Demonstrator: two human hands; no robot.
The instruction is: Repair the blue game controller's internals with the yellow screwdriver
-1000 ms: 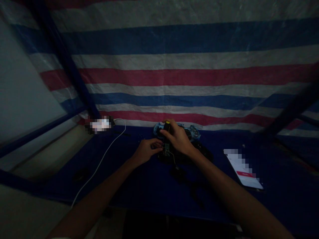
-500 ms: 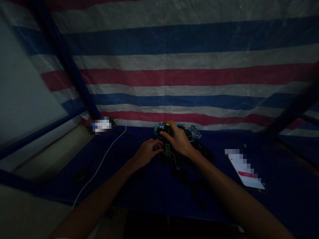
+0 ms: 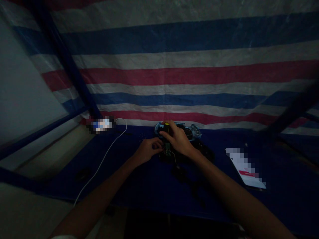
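My right hand (image 3: 180,137) is closed around the dark handle of an upright screwdriver (image 3: 167,124) with a yellow end. Its tip is hidden in the gloom near a small green circuit board (image 3: 168,149). Left of the board, my left hand (image 3: 149,148) has thumb and forefinger pinched together at its edge; whatever they hold is too small and dark to name. A pale wire runs from the board towards a dark part (image 3: 178,171). Under and beside my right hand lies a black chassis-like base (image 3: 205,151). Behind it rests a light-blue toy car body shell (image 3: 196,131).
A lit phone (image 3: 102,124) with a white cable (image 3: 109,151) lies at the back left. Another bright-screened phone (image 3: 245,169) is on the right. Small bits (image 3: 142,136) lie left of the shell. Blue metal posts (image 3: 67,66) and a striped sheet (image 3: 189,76) bound the blue table (image 3: 149,189).
Both hands keep almost the same places and grips. The view shifts very slightly; nothing else visibly moves.
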